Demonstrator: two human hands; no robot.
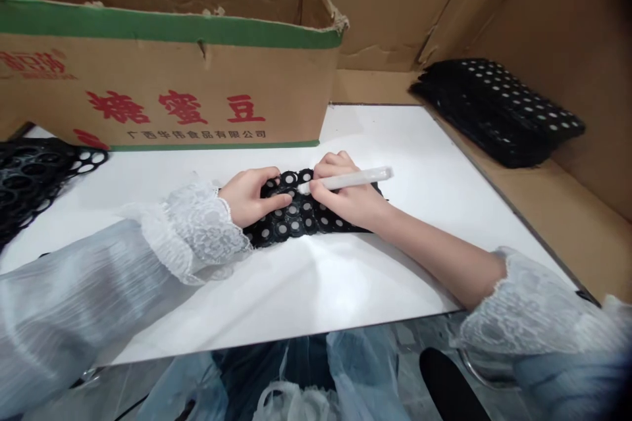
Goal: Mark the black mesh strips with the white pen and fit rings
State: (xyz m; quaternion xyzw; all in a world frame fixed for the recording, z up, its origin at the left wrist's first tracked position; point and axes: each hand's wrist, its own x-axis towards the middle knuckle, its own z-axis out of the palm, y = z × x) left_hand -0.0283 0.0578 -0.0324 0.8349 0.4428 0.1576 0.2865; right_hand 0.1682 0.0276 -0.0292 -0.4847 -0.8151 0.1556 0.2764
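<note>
Head view: on a white tabletop (276, 302), a black sheet (295, 217) dotted with pale discs lies beneath a person's hands. The left hand (247, 197) lays its thumb on the sheet; its partly hidden fingers leave any pinch impossible to tell. The right hand (350, 200) pinches a white pen-like tool (355, 177), tip over the discs. The sheet looks light and flexible, probably best held by its edges; the tool, stiff, by its barrel.

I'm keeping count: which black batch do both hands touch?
The dotted sheet in the middle, with the left hand and right hand on it; neither touches the far-left pile or far-right stack.
</note>
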